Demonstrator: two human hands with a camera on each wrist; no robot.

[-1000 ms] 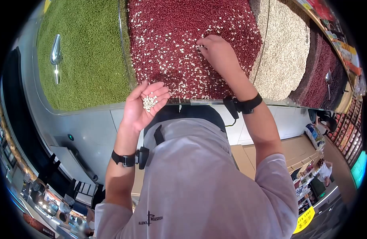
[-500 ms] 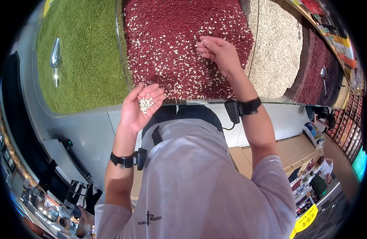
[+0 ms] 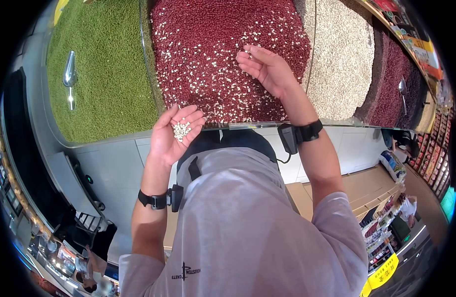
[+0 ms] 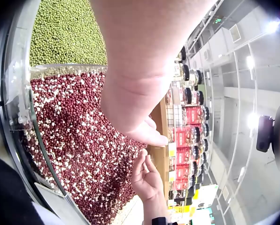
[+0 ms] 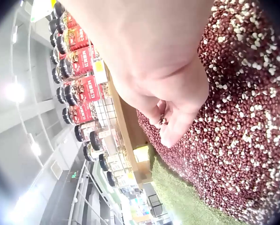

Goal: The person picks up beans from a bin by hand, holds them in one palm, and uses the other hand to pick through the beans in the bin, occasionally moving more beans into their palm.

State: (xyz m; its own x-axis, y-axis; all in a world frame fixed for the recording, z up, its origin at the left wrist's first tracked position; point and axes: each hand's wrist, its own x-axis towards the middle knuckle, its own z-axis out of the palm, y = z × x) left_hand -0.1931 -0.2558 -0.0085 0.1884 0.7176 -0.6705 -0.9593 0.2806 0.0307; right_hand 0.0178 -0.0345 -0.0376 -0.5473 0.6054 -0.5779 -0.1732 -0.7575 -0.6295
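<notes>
My left hand (image 3: pixel 164 140) is palm up at the front rim of the bin, fingers extended and slightly cupped. A small heap of white grains (image 3: pixel 181 130) lies in its palm. Over the red beans (image 3: pixel 213 29), my right hand (image 3: pixel 270 72) is turned with its palm partly up, fingers bent toward the thumb. In the right wrist view, a few small grains (image 5: pixel 163 121) show between its thumb and fingers. Many white grains are scattered over the red beans, most densely in the middle and near part of the bin.
Green beans (image 3: pixel 104 64) fill the bin on the left, with a metal scoop (image 3: pixel 69 69) lying on them. Pale grains (image 3: pixel 342 64) fill the bin on the right, behind a clear divider. Another scoop (image 3: pixel 402 88) lies farther right. Jars (image 4: pixel 183 136) stand on a shelf beyond.
The right hand has lifted from reaching down at the red beans and rolled its palm upward, fingers gathered toward the thumb. The left hand stays nearly still with its white grains.
</notes>
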